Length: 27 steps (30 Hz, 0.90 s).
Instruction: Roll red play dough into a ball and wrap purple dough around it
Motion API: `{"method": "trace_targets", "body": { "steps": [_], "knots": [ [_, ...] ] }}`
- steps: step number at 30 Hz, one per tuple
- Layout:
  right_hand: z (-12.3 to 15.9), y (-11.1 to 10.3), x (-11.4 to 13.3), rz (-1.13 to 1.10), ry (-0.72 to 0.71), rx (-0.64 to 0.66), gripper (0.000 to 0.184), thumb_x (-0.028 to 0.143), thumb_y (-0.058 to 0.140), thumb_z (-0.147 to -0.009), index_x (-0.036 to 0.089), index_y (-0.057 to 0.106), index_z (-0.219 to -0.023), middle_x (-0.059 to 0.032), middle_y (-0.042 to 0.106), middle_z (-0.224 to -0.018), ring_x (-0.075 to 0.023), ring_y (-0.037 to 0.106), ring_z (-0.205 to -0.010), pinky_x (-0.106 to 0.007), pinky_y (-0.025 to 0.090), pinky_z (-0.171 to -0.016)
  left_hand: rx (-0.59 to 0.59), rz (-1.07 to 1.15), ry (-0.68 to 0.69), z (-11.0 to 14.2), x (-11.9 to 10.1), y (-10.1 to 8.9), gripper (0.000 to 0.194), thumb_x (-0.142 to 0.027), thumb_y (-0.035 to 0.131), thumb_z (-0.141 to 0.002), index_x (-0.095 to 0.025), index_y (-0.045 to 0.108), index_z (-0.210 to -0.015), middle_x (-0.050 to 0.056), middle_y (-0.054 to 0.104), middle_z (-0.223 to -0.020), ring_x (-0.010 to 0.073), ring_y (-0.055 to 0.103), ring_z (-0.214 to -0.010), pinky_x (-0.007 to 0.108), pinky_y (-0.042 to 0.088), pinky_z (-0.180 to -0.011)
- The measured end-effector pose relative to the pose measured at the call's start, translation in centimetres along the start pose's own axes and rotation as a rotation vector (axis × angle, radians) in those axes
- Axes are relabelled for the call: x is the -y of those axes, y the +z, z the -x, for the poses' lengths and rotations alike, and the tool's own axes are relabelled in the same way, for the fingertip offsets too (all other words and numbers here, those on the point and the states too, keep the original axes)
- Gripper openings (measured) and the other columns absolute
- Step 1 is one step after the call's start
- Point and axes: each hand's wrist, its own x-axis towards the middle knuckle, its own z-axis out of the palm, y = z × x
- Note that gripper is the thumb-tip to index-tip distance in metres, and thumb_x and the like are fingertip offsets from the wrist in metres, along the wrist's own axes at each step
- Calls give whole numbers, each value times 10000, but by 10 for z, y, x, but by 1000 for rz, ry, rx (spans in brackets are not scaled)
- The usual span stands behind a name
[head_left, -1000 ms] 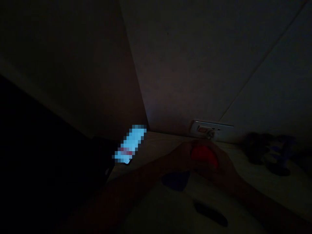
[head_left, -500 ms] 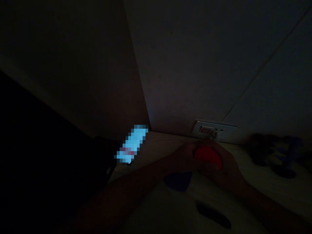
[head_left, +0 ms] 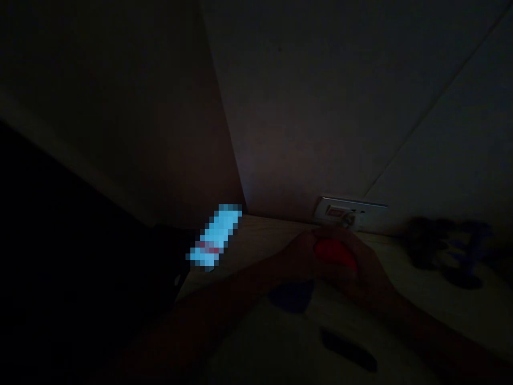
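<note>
Darkness fills most of the frame, and a red glowing object [head_left: 334, 252] shows right of centre, in the lower half, enclosed between two bare hands. The left hand [head_left: 304, 258] curves around its left side and the right hand [head_left: 371, 267] around its right; the fingers of both are bent in around it and hold it, though the gloom hides where each fingertip lies. Forearms reach in from the lower left and lower right. Below the left hand, a dark blue item [head_left: 292, 297] lies on the pale table [head_left: 264, 235], and a long dark object [head_left: 348, 350] lies at the bottom, right of centre. Left of centre glows a bright, pixelated screen [head_left: 216, 236]. Just above the hands, a socket plate [head_left: 371, 207] is set in the wall [head_left: 304, 107]. At the right edge stand dim, purplish shapes [head_left: 468, 251], too dark to identify.
</note>
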Motion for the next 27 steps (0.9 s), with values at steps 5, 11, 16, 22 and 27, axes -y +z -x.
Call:
{"method": "trace_targets", "body": {
  "steps": [5,11,16,22,27],
  "knots": [
    [-1,0,6,-3,6,4,406,227,707,-748,279,601,-1137,-66,710,-1089,-278,703,-953,-407,580,-796,-19,-48,-17,1,-2,1,507,-324,969,-555,-157,724,-967,55,738,-965,217,669,-894,326,531,-774],
    [-1,3,6,-41,134,-136,444,281,756,-710,266,593,-1123,-59,707,-1074,-276,698,-946,-409,579,-797,-39,49,-12,-2,-5,2,420,-379,939,-591,-142,713,-854,21,700,-814,157,606,-742,264,472,-671],
    [-1,1,1,-175,160,-103,552,323,833,-691,258,566,-1169,-75,656,-1166,-267,661,-1042,-410,562,-888,-91,32,1,-4,-4,0,393,-459,865,-679,-127,717,-829,5,663,-744,138,572,-691,247,450,-647],
    [-1,-2,-1,-235,85,-8,668,384,873,-657,281,558,-1237,-96,597,-1331,-298,616,-1194,-470,519,-1005,15,-78,17,-3,-2,-4,397,-429,887,-628,-127,691,-795,-7,621,-710,117,518,-635,228,405,-577],
    [-2,0,5,-240,57,-15,511,316,854,-670,275,624,-1125,-76,674,-1250,-282,669,-1108,-458,536,-966,18,-65,10,-2,-6,-3,443,-451,904,-585,-132,676,-791,11,639,-754,140,545,-689,248,442,-628]
  ]
}}
